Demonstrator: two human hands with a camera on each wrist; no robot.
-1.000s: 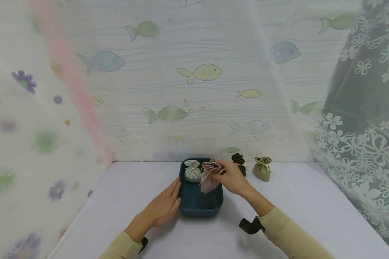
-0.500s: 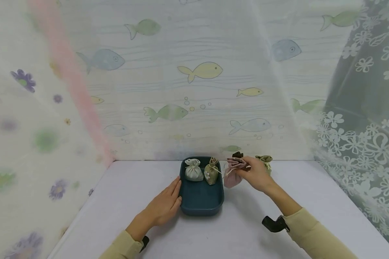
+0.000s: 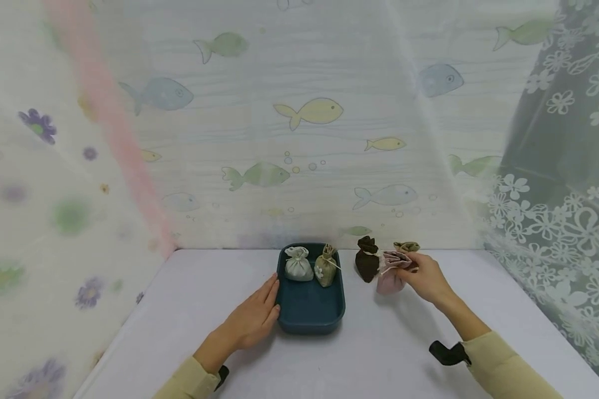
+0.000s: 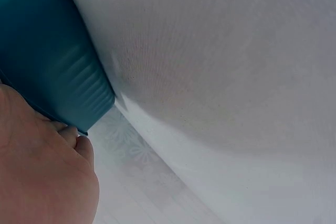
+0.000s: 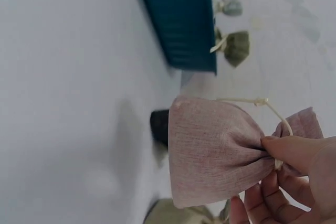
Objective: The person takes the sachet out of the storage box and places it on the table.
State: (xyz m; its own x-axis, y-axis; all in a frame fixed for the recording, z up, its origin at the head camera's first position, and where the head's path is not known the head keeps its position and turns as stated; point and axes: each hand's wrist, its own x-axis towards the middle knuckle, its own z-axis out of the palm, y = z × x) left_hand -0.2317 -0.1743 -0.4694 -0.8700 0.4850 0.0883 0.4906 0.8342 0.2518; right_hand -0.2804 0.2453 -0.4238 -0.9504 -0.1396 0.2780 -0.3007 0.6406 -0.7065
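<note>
My right hand (image 3: 426, 279) pinches a pink drawstring pouch (image 5: 215, 153) by its gathered neck, to the right of the dark blue tray (image 3: 311, 327). Straight fingers of my left hand (image 3: 252, 313) rest along the tray's left side. At the back of the tray sit a pale grey pouch (image 3: 298, 266) and an olive pouch (image 3: 325, 269) with a small white flower. A dark brown pouch (image 3: 366, 261) stands on the table just left of the pink one. Another olive-green pouch (image 3: 407, 246) shows only its top behind my right hand.
A white cloth covers the table (image 3: 349, 366). Its back edge meets a curtain (image 3: 304, 210) printed with fish. Flowered sheer curtains hang on the left and right sides.
My right hand has carried the pink pouch rightward, from above the tray past the brown pouch. The olive pouch in the tray has come into full view. My left hand has stayed put.
</note>
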